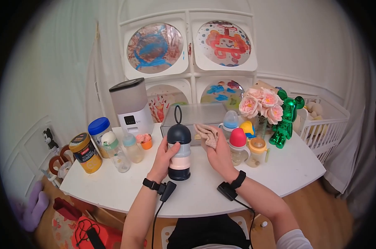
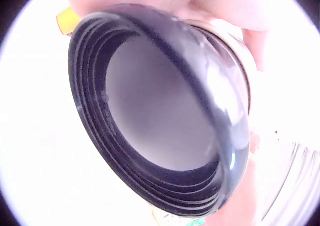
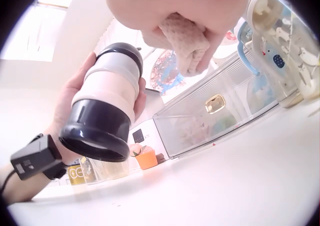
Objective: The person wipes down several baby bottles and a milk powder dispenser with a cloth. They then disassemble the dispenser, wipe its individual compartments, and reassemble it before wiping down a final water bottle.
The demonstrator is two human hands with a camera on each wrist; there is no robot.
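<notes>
A stacked container (image 1: 180,162) with navy ends, pale grey and pink sections and a loop on top is gripped by my left hand (image 1: 164,161), held off the table. The left wrist view shows its ridged navy base (image 2: 95,131) from below; in the right wrist view the container (image 3: 107,88) tilts, with left-hand fingers on both sides. To its right, my right hand (image 1: 220,157) holds a crumpled beige cloth (image 1: 208,135), bunched between thumb and fingers; the cloth (image 3: 185,40) hangs from the right hand (image 3: 180,5) in the right wrist view, apart from the container.
On the white table (image 1: 125,191), cans and bottles stand left beside a grey-white appliance (image 1: 132,108) and an orange cup (image 1: 146,144). A clear-lidded box (image 1: 200,114) sits behind the hands. Several baby bottles, flowers (image 1: 260,103) and a green bear figure (image 1: 285,120) stand right.
</notes>
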